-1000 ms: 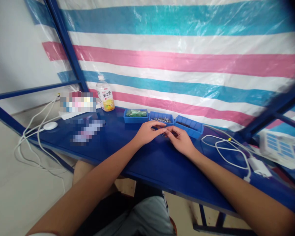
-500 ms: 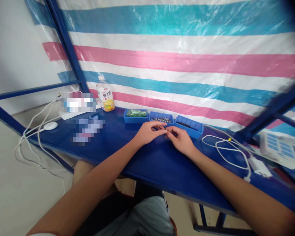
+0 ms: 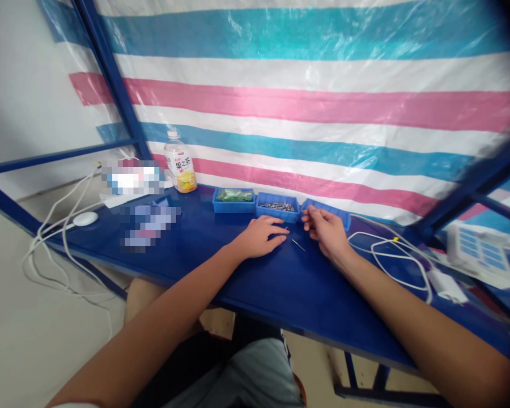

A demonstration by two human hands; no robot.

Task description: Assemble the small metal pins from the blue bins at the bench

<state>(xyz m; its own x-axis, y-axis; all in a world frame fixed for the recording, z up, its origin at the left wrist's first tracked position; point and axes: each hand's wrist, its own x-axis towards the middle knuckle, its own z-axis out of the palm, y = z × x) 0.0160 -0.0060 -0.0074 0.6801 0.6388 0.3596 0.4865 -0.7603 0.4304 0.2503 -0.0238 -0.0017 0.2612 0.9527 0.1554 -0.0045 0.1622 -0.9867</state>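
Note:
My left hand (image 3: 264,237) rests low over the blue table (image 3: 255,283), thumb and fingers apart, in front of the middle blue bin (image 3: 276,215). That bin holds many thin silvery metal pins (image 3: 283,207). A single metal pin (image 3: 298,245) lies on the table between my hands, and another small thin shiny piece shows by the left fingertips. My right hand (image 3: 328,231) is raised at the right blue bin (image 3: 343,218), hiding most of its inside. Its fingers are curled in towards the thumb; whatever they hold, if anything, is too small to make out.
The left blue bin (image 3: 233,205) contains green-and-clear packets. Behind it to the left stands a drink bottle (image 3: 181,164). White cables (image 3: 378,249) and a white adapter (image 3: 448,288) lie on the right. A striped plastic sheet (image 3: 280,107) hangs behind the table.
My hands were together over the table and have parted. The right hand has moved right to the right bin; the left has opened and dropped slightly. A pin now shows on the table.

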